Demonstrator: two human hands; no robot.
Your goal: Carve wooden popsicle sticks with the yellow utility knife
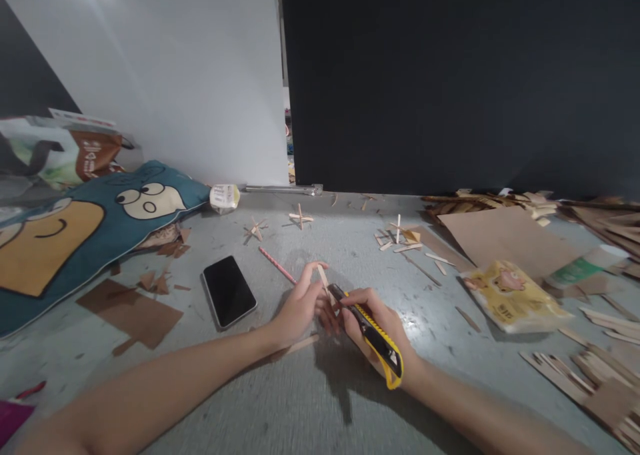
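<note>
My left hand (303, 303) is closed on a flat wooden craft stick (323, 276), which points up and away from me. Wrapped in my right hand (383, 322) is a yellow and black utility knife (377, 338); its front end meets the stick between both hands. The blade itself is too small to make out. Another craft stick (303, 343) lies on the table under my left wrist. Just beyond my left hand is a pink patterned straw-like stick (277, 264), and a black-screened phone (229, 292) rests to its left.
Small crossed-stick pieces (301, 217) stand toward the back. A yellow packet (515, 296), cardboard (500, 238) and loose craft sticks (565, 375) lie on the right. At left are a blue cartoon cushion (115, 222) and brown cardboard scraps (133, 312). A dark panel (450, 82) rises behind.
</note>
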